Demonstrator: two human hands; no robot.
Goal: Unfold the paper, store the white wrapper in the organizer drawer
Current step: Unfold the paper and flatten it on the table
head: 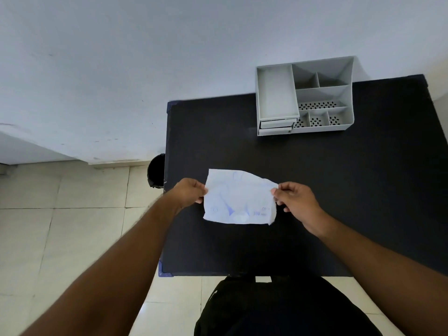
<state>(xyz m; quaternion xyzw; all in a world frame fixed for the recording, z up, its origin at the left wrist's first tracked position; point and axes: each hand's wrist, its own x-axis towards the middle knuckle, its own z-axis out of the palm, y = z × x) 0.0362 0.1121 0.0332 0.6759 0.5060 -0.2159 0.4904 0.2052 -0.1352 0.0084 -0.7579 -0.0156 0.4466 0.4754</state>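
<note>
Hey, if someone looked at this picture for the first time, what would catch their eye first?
Most likely the white wrapper, opened out and pinched at its side edges by the left hand and right hand above the near middle of the black table. Next, the pale grey organizer at the table's far edge, against the wall, with two small drawers shut at its front left.

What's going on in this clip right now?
A person is holding a white wrapper spread open above a black table, the left hand pinching its left edge and the right hand its right edge. The wrapper looks unfolded but creased, with faint blue print. A grey desk organizer sits at the table's far side against the wall; its two small drawers appear shut, so nothing has been stored yet.
</note>
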